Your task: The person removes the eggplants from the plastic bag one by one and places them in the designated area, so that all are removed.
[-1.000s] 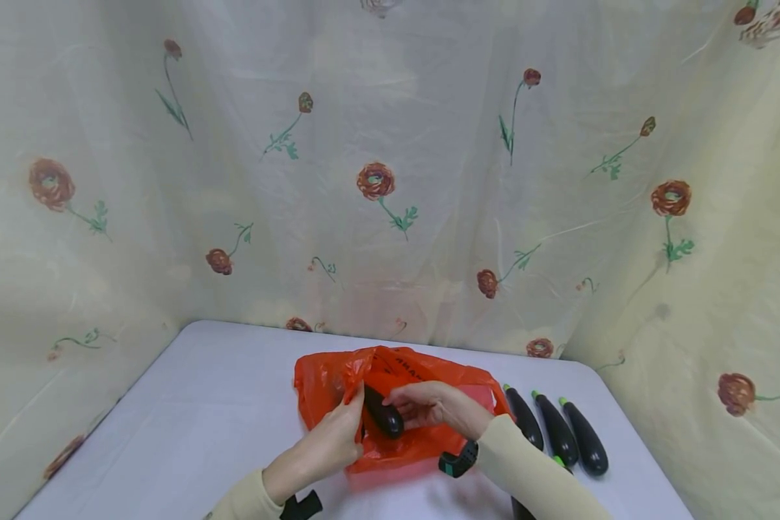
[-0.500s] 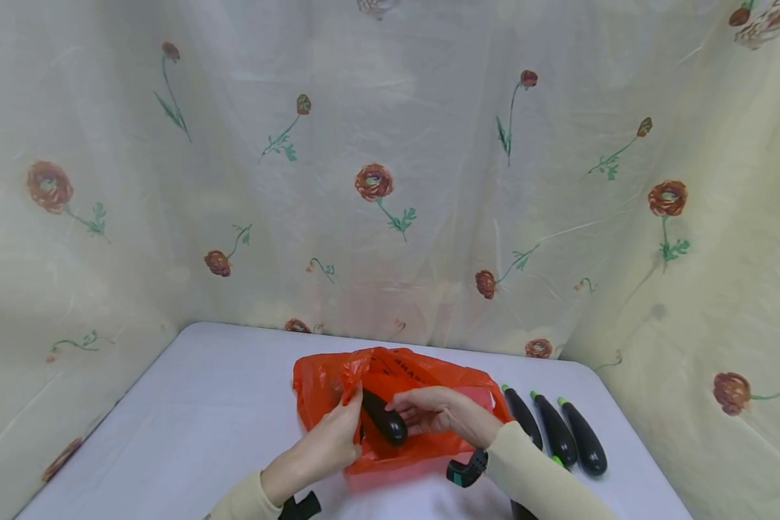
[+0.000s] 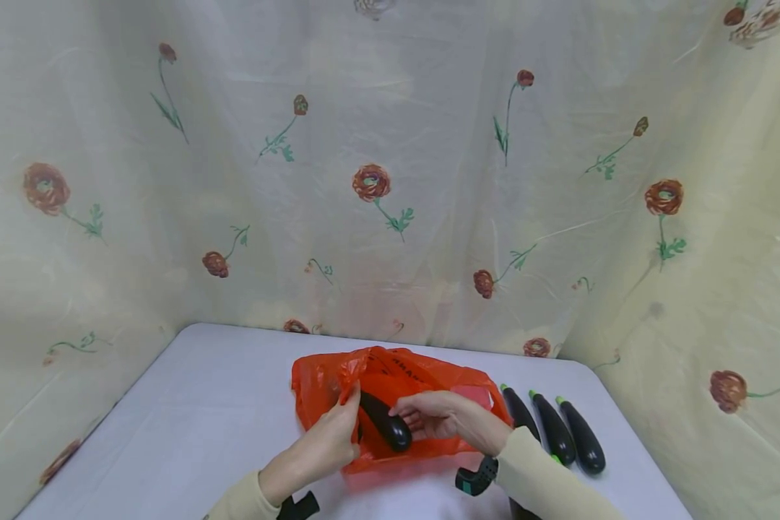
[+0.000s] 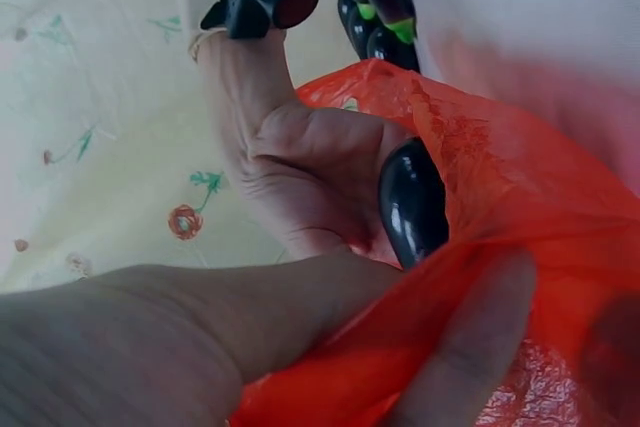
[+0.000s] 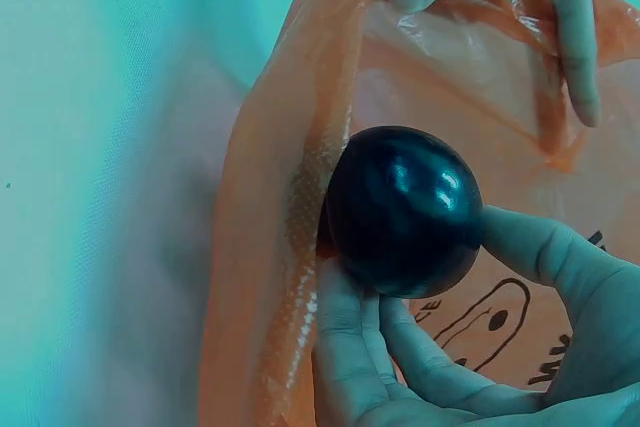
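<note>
My left hand [image 3: 331, 433] pinches the rim of a red plastic bag [image 3: 318, 375] with dark print. In the left wrist view, its finger shows through the thin film. A glossy black eggplant [image 3: 390, 426] lies slanted at the bag's mouth, rounded end towards me; its other end is hidden behind my left hand and the bag. My right hand [image 3: 435, 415] holds it near the rounded end. Thumb on one side and fingers on the other grip the eggplant [image 5: 405, 212] in the right wrist view, with the bag's edge right beside it.
On the white table [image 3: 201, 419], to the right of the bag, several more eggplants [image 3: 583, 437] with green stem ends lie side by side. My right sleeve [image 3: 546, 477] partly covers some of them. A flower-printed curtain [image 3: 429, 217] hangs behind the table.
My right hand and the eggplant have shifted slightly right and towards me, and more of the eggplant shows past the left hand. The left hand keeps its hold on the bag.
</note>
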### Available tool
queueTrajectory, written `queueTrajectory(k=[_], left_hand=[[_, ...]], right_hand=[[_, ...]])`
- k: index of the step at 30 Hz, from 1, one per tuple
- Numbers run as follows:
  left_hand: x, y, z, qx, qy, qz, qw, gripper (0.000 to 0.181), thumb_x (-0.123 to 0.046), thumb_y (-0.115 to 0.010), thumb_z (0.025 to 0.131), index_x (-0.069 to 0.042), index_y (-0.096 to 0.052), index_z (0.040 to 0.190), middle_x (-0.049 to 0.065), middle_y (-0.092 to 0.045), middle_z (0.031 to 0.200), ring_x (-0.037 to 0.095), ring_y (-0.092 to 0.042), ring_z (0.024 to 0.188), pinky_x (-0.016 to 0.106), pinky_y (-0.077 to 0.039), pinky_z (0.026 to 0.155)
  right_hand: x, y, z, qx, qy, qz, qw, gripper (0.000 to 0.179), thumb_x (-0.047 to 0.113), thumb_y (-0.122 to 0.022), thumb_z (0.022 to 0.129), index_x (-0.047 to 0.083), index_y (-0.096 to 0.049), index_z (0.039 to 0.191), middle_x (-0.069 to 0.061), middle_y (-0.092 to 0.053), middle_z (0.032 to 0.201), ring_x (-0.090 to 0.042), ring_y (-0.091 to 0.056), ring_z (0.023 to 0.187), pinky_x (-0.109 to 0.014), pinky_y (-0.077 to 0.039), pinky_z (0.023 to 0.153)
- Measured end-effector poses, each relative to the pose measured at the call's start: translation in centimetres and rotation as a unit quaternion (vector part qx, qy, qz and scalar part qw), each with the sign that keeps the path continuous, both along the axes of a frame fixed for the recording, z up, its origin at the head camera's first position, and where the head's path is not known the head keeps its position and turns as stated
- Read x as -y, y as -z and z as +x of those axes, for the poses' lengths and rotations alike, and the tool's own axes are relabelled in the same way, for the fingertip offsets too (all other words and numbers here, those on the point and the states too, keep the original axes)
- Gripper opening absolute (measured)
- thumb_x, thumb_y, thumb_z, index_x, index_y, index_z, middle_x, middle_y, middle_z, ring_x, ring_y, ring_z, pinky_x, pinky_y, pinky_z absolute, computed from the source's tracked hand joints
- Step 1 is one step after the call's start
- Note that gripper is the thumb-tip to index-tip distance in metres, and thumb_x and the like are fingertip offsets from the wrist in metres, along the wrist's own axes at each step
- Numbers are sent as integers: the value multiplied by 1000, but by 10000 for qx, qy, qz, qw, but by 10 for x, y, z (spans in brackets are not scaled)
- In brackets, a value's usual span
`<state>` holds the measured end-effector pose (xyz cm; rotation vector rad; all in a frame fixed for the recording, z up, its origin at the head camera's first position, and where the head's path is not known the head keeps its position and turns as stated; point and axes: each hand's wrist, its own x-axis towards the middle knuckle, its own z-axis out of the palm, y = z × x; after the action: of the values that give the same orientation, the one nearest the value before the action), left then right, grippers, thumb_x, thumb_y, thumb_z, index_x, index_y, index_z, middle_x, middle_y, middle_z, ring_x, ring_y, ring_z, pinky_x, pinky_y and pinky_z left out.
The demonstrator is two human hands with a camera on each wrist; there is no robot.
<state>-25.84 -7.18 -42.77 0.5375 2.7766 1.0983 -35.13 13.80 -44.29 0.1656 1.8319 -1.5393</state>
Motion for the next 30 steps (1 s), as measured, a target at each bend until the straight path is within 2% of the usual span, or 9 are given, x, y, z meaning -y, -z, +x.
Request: queueTrajectory(k=[3,8,12,16,18,21,23,28,30], left_hand=[[0,-1,0,22,16,24,10000,94,9,-70,77,5,-13,152,26,-46,140,13,-53,59,21,-54,57],[-1,-2,-2,-11,-19,-34,10000,94,8,-70,77,5,-13,152,26,-49,135,14,-54,59,22,-53,56],[-2,-2,-2,-17,-50,-110,9999,95,8,-71,77,5,-13,152,20,-59,111,14,-52,55,21,-50,53],[-1,-2,-2,11,-47,-118,9999,95,9,-70,77,5,-13,152,10,-55,87,15,-50,52,21,-49,51],[-1,-2,-2,3,-43,-117,9999,95,8,-70,77,5,-13,152,10,-56,88,14,-50,52,21,-49,51],[0,-2,-2,-28,-40,-117,9999,95,8,-71,77,5,-13,152,17,-59,105,13,-51,53,20,-50,53],[0,-3,-1,-28,-36,-125,9999,95,7,-71,77,5,-13,152,19,-58,109,13,-51,53,20,-50,53],[0,-3,0,-7,-1,-130,9999,95,8,-70,77,5,-12,152,14,-56,94,13,-49,50,21,-49,50],[0,-3,0,-30,8,-127,9999,94,8,-70,77,5,-13,152,17,-58,102,13,-50,50,21,-49,50]], right_hand=[[-3,-3,3,-7,4,-49,10000,20,22,-65,89,5,-66,100,-4,-65,85,-17,-63,84,-33,-56,87],[-9,-7,8,-35,8,-70,10000,26,22,-68,86,3,-64,104,-5,-65,85,-17,-63,83,-33,-56,87],[-15,-10,13,59,-44,-135,9999,28,20,-67,87,2,-62,107,-6,-64,90,-18,-62,87,-34,-55,90],[-21,-12,17,121,-53,-236,9996,23,20,-67,88,3,-65,103,-6,-64,90,-18,-62,86,-35,-54,90],[-24,-13,19,102,-45,-250,9996,21,21,-67,87,4,-66,101,-5,-64,87,-16,-62,83,-34,-55,89],[-28,-14,20,108,-37,-259,9996,23,21,-67,87,3,-65,102,-5,-65,87,-16,-63,83,-34,-54,90],[-31,-14,22,122,-43,-279,9995,27,21,-67,88,2,-63,107,-7,-65,91,-18,-64,86,-35,-54,91],[-38,-15,26,139,-61,-345,9993,31,20,-64,90,-1,-59,113,-13,-63,105,-22,-63,94,-36,-54,92],[-41,-17,28,103,-27,-367,9993,28,19,-62,90,0,-61,110,-13,-62,105,-22,-62,94,-36,-54,92]])
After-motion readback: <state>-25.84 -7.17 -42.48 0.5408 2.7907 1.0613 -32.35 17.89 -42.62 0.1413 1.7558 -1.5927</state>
